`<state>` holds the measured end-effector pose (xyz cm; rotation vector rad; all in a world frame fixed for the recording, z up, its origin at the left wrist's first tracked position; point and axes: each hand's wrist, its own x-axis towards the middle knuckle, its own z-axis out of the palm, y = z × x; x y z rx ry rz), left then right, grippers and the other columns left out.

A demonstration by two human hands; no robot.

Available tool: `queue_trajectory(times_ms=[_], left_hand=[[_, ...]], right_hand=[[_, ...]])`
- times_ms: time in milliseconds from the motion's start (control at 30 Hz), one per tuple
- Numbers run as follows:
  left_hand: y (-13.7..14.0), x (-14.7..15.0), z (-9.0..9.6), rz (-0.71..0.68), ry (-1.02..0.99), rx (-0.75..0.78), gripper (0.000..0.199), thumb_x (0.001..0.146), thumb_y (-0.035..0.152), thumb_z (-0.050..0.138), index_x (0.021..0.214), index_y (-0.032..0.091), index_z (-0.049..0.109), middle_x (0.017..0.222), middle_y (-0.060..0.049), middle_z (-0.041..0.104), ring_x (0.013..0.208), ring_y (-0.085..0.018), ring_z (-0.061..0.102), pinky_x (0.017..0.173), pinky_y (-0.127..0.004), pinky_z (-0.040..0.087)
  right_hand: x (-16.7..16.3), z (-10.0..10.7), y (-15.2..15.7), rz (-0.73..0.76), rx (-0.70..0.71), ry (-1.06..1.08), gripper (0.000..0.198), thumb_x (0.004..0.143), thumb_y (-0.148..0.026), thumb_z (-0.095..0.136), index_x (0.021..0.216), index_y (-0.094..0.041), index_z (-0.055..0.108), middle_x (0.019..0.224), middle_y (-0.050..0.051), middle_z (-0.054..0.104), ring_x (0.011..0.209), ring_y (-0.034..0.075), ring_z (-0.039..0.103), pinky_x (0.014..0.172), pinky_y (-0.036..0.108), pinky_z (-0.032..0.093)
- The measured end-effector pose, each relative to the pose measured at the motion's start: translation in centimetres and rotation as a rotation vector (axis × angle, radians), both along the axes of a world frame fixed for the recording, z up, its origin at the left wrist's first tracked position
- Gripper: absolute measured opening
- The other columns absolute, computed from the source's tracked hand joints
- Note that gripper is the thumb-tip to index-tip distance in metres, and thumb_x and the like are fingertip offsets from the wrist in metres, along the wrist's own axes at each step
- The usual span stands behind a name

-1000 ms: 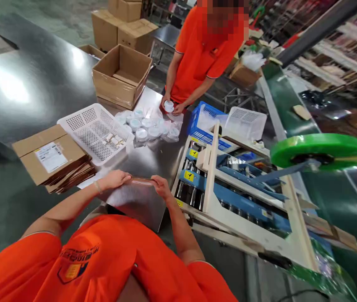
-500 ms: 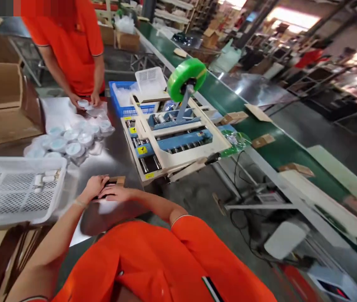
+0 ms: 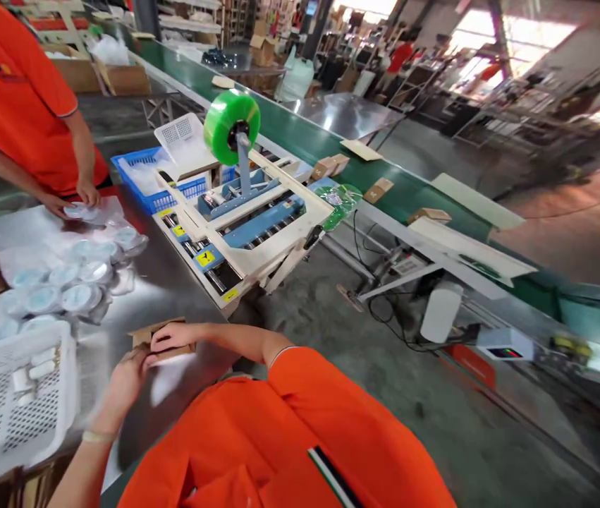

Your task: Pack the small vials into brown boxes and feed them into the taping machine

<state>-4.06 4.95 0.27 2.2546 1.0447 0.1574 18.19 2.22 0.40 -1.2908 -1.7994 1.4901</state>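
Note:
On the metal table in front of me lies a small cardboard box point(image 3: 141, 336) with its flaps raised. My left hand point(image 3: 129, 374) grips the near left corner, its fingertips bent over the edge. My right hand point(image 3: 173, 336) reaches across the top with curled fingers at the opening. What lies inside is hidden by both hands. Just beyond, round white items in clear plastic bags point(image 3: 80, 299) are heaped. To the left a white perforated basket point(image 3: 70, 395) holds a few small white cylinders point(image 3: 41, 368).
A carton-taping machine point(image 3: 241, 233) with a green tape roll point(image 3: 232, 127) adjoins the table. Behind it runs a green conveyor point(image 3: 405, 187) carrying small boxes point(image 3: 378, 190). A co-worker in orange point(image 3: 29, 92) handles a bagged item at the far left. A blue crate point(image 3: 138, 183) stands behind the machine.
My view has swung to the right, so the surroundings sit further left. Raised box flaps now show around my hands, and my left hand has shifted to the near left corner.

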Motion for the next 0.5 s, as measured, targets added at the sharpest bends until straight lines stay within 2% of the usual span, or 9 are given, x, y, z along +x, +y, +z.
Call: queue_trajectory(times_ms=[100,200,267,333,367,433,500], left_hand=[[0.7,1.9,-0.3,0.075,0.163,0.141,0.04,0.086,0.052,0.044,0.096,0.025,0.072,0.114,-0.021,0.075,0.115,-0.048,0.072,0.099,-0.068,0.058],[0.6,2.0,-1.5,0.357,0.171,0.273,0.059,0.085,0.064,0.049,0.119,0.02,0.068,0.131,-0.026,0.067,0.132,-0.056,0.06,0.099,-0.076,0.053],[0.3,1.5,-2.6,0.498,0.1,0.236,0.07,0.08,0.074,0.052,0.129,0.024,0.063,0.134,-0.024,0.064,0.137,-0.056,0.056,0.102,-0.076,0.052],[0.3,0.9,-3.7,0.54,0.016,0.184,0.077,0.076,0.078,0.056,0.135,0.027,0.057,0.136,-0.022,0.063,0.141,-0.056,0.054,0.107,-0.076,0.05],[0.5,0.7,-4.2,0.529,-0.022,0.162,0.08,0.074,0.077,0.058,0.137,0.028,0.055,0.137,-0.022,0.063,0.143,-0.056,0.053,0.11,-0.076,0.048],[0.9,0.5,-4.8,0.501,-0.096,0.123,0.084,0.071,0.072,0.064,0.141,0.027,0.052,0.141,-0.022,0.062,0.143,-0.055,0.053,0.113,-0.076,0.047],[1.0,0.2,-5.1,0.55,-0.184,0.087,0.091,0.071,0.069,0.067,0.148,0.025,0.046,0.147,-0.023,0.059,0.143,-0.053,0.055,0.115,-0.073,0.048]], right_hand=[[-0.3,1.7,1.4,0.063,0.196,-0.271,0.007,0.101,-0.021,0.078,0.104,-0.015,0.077,0.105,0.003,0.081,0.098,0.019,0.073,0.085,0.024,0.055],[-1.0,3.2,1.5,-0.046,0.45,-0.576,0.041,0.099,-0.039,0.082,0.134,-0.02,0.07,0.132,0.009,0.077,0.12,0.028,0.07,0.098,0.035,0.057],[-1.8,3.1,0.2,-0.104,0.475,-0.758,0.075,0.091,-0.051,0.088,0.152,-0.017,0.059,0.148,0.018,0.069,0.135,0.037,0.065,0.106,0.044,0.056],[-2.8,2.0,-2.1,-0.087,0.436,-0.911,0.098,0.083,-0.054,0.094,0.16,-0.011,0.052,0.161,0.027,0.058,0.144,0.045,0.059,0.11,0.053,0.055],[-3.3,1.2,-3.3,-0.079,0.433,-0.96,0.102,0.082,-0.053,0.095,0.162,-0.011,0.049,0.166,0.029,0.052,0.147,0.048,0.056,0.113,0.057,0.054],[-3.6,-0.2,-4.9,-0.116,0.464,-0.982,0.097,0.087,-0.049,0.092,0.165,-0.013,0.047,0.173,0.028,0.043,0.151,0.049,0.052,0.117,0.062,0.051],[-3.1,-0.8,-5.1,-0.183,0.434,-0.901,0.089,0.092,-0.046,0.089,0.165,-0.016,0.048,0.173,0.025,0.045,0.146,0.046,0.056,0.118,0.062,0.05]])
